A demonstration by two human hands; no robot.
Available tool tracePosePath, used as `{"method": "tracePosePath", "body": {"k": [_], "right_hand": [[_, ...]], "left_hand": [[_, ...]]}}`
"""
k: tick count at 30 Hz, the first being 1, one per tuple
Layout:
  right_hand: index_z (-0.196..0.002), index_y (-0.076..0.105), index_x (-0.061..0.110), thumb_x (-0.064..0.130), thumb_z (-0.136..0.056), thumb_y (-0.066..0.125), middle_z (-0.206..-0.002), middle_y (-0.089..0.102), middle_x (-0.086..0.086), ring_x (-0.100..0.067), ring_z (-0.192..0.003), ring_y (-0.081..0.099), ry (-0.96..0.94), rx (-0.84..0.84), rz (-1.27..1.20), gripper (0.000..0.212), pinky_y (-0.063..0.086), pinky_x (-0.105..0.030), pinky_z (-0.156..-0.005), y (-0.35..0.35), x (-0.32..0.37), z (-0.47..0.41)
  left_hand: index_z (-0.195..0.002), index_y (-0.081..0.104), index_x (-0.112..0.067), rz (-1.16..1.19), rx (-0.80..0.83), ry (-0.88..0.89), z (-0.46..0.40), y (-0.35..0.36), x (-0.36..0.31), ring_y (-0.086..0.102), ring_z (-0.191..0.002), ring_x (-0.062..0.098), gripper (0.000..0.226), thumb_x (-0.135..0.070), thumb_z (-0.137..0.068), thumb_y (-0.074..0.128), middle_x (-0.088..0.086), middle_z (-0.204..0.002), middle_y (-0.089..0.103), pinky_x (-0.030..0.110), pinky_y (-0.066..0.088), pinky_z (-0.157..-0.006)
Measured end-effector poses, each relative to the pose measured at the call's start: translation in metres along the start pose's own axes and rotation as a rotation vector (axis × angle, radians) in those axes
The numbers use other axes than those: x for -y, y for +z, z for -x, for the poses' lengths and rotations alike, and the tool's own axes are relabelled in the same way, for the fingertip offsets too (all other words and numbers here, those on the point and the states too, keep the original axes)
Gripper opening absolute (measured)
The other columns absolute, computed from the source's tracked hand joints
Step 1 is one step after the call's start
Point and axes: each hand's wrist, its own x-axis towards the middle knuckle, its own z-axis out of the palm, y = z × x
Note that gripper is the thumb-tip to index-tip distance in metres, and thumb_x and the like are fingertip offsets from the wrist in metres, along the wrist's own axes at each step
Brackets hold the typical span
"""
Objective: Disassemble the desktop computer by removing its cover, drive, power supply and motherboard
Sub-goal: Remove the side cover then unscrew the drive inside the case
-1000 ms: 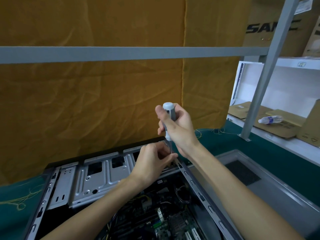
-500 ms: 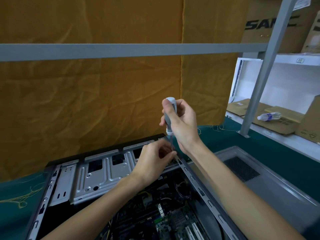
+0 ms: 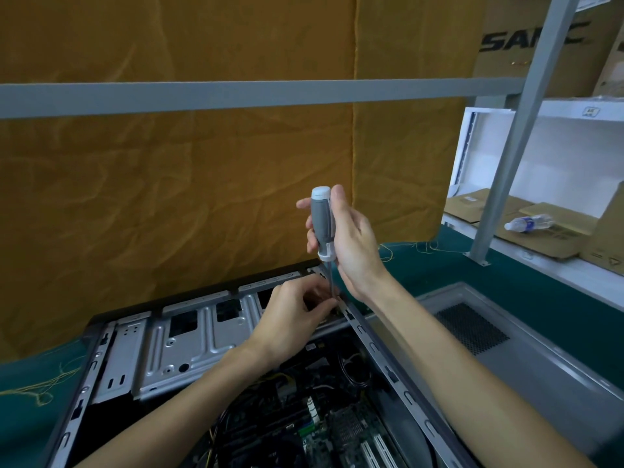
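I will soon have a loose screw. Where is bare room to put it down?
Bare green mat lies behind the removed side panel, before the shelf post. Another patch lies left of the case, with loose threads. Inside, the motherboard is crowded.

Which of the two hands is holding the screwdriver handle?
The right hand grips the grey screwdriver handle; the left hand pinches low beside the shaft tip.

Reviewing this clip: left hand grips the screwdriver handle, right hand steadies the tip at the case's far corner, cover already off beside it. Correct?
Hands are swapped. The head view shows the right hand gripping the screwdriver handle, while the left hand steadies the tip at the case corner. The cover is off.
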Motion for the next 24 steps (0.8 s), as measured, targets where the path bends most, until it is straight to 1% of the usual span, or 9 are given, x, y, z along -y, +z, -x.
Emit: {"method": "tracePosePath", "body": {"k": [3, 6, 10, 12, 14, 17, 19, 21, 24], "right_hand": [[-0.112, 0.058, 0.008, 0.056, -0.099, 0.051, -0.076, 0.055, -0.003, -0.014, -0.055, 0.049, -0.031, -0.009, -0.009, 0.050, 0.043, -0.029, -0.055, 0.0027, -0.0027, -0.0003], [-0.098, 0.052, 0.008, 0.042, -0.093, 0.069, -0.074, 0.055, -0.004, -0.014, -0.054, 0.051, -0.058, -0.051, 0.001, 0.038, 0.044, -0.029, -0.053, -0.0003, -0.0047, -0.0002], [-0.101, 0.070, 0.006, 0.048, -0.106, 0.042, -0.070, 0.060, 0.002, -0.013, -0.059, 0.053, 0.002, 0.026, 0.051, 0.051, 0.047, -0.028, -0.061, -0.0052, -0.0038, -0.0003], [-0.108, 0.068, 0.006, 0.058, -0.102, 0.034, -0.067, 0.055, -0.002, -0.012, -0.055, 0.048, 0.036, 0.033, -0.010, 0.062, 0.042, -0.026, -0.056, -0.0023, -0.0020, 0.0007], [-0.109, 0.057, 0.005, 0.066, -0.088, 0.047, -0.066, 0.050, -0.001, -0.009, -0.051, 0.043, 0.032, 0.017, -0.060, 0.065, 0.038, -0.021, -0.051, 0.0018, -0.0004, 0.0027], [-0.096, 0.047, 0.010, 0.060, -0.078, 0.066, -0.067, 0.052, 0.001, -0.009, -0.050, 0.044, 0.009, -0.036, -0.101, 0.057, 0.040, -0.021, -0.051, 0.0031, -0.0014, 0.0036], [-0.092, 0.056, 0.006, 0.059, -0.088, 0.056, -0.071, 0.059, -0.002, -0.013, -0.054, 0.050, 0.014, -0.048, -0.058, 0.053, 0.045, -0.024, -0.055, 0.0013, -0.0028, 0.0029], [-0.092, 0.066, 0.004, 0.059, -0.100, 0.037, -0.070, 0.060, -0.004, -0.014, -0.056, 0.051, 0.068, -0.034, -0.062, 0.063, 0.044, -0.026, -0.057, -0.0009, -0.0035, 0.0026], [-0.099, 0.067, 0.004, 0.069, -0.096, 0.026, -0.066, 0.054, -0.005, -0.012, -0.050, 0.044, 0.121, 0.016, -0.109, 0.078, 0.037, -0.023, -0.052, -0.0010, -0.0004, 0.0023]], "left_hand": [[-0.084, 0.070, -0.034, 0.006, -0.019, -0.011, -0.0005, 0.0003, 0.0000, 0.061, -0.067, 0.009, 0.012, -0.026, -0.093, 0.073, -0.010, -0.076, 0.070, 0.014, 0.043, -0.058], [-0.079, 0.067, -0.032, -0.010, -0.044, -0.023, -0.0009, 0.0027, -0.0013, 0.056, -0.060, 0.004, 0.015, -0.030, -0.092, 0.075, -0.012, -0.074, 0.067, 0.012, 0.041, -0.054], [-0.080, 0.065, -0.028, -0.032, -0.016, -0.063, -0.0014, 0.0026, -0.0014, 0.057, -0.059, 0.001, 0.016, -0.033, -0.090, 0.076, -0.013, -0.070, 0.066, 0.012, 0.041, -0.055], [-0.082, 0.068, -0.028, -0.067, 0.018, -0.057, -0.0003, 0.0013, -0.0009, 0.062, -0.067, 0.001, 0.012, -0.030, -0.090, 0.076, -0.012, -0.072, 0.068, 0.013, 0.044, -0.059], [-0.081, 0.073, -0.028, -0.077, 0.013, -0.047, 0.0001, -0.0001, -0.0005, 0.064, -0.071, 0.001, 0.009, -0.027, -0.088, 0.078, -0.014, -0.074, 0.069, 0.012, 0.045, -0.062], [-0.084, 0.078, -0.027, -0.101, 0.014, -0.063, -0.0008, -0.0009, -0.0004, 0.065, -0.077, -0.003, 0.003, -0.025, -0.087, 0.079, -0.017, -0.079, 0.070, 0.011, 0.048, -0.067], [-0.087, 0.081, -0.024, -0.120, 0.023, -0.068, -0.0017, -0.0005, 0.0003, 0.065, -0.081, -0.003, 0.002, -0.025, -0.087, 0.079, -0.017, -0.085, 0.071, 0.014, 0.051, -0.072], [-0.088, 0.082, -0.023, -0.114, 0.023, -0.071, -0.0021, -0.0005, 0.0011, 0.065, -0.082, -0.003, 0.004, -0.025, -0.087, 0.079, -0.016, -0.087, 0.072, 0.017, 0.053, -0.076], [-0.089, 0.082, -0.024, -0.112, 0.024, -0.076, -0.0025, -0.0003, 0.0015, 0.066, -0.082, -0.002, 0.004, -0.026, -0.086, 0.080, -0.016, -0.087, 0.072, 0.021, 0.055, -0.078]]}}
